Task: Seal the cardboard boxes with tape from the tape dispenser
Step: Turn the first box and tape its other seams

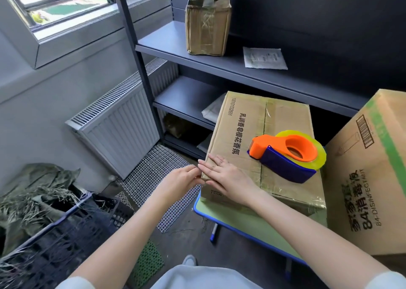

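A taped cardboard box [246,121] with black printed characters lies on a small green table [252,225] with a blue rim. An orange and blue tape dispenser [285,154] with a yellow tape roll rests on the box's top, to the right. My right hand [224,176] lies flat with straight fingers on the box's near left corner. My left hand [182,179] is at that same corner from the left side, its fingertips touching the box edge; how its fingers lie is partly hidden. A larger disinfectant box [369,179] stands at the right, against the first box.
A grey metal shelf [219,62] stands behind the table, with a tape-wrapped box [207,25] and a paper sheet [264,58] on it. A radiator [118,126] is on the left wall. A dark crate [55,233] of debris and wire mesh [158,179] lie on the floor.
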{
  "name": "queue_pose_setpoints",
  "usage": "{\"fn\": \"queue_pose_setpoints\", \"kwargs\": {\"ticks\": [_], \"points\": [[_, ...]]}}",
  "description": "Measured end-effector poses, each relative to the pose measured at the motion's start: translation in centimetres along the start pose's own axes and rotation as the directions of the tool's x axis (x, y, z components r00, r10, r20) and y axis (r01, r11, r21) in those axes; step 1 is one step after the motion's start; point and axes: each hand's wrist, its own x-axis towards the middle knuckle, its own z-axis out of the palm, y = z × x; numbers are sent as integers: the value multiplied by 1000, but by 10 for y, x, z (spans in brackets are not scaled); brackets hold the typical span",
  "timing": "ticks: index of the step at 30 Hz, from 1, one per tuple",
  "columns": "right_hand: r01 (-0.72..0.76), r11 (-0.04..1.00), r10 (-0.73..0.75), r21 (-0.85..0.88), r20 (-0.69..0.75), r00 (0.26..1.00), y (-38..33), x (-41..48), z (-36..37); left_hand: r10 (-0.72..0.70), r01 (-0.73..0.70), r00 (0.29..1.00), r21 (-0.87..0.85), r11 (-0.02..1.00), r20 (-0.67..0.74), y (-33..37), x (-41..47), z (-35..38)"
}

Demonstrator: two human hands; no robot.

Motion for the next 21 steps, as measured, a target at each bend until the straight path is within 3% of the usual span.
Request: {"fn": "queue_pose_setpoints", "kwargs": {"ticks": [3, 10, 15, 21], "points": [[-35, 999, 36, -33, 16, 999, -2, 9, -1, -45, 49, 991, -37, 998, 122, -12, 8, -8], [-70, 998, 70, 7, 18, 997, -2, 16, -1, -39, 57, 987, -115, 992, 156, -26, 11, 1], [-98, 995, 96, 32, 36, 995, -2, 18, -1, 109, -107, 991, 32, 994, -75, -32, 7, 16], [-192, 981, 192, -4, 4, 981, -6, 37, -1, 148, -133, 983, 135, 982, -110, -48, 16, 15]]}}
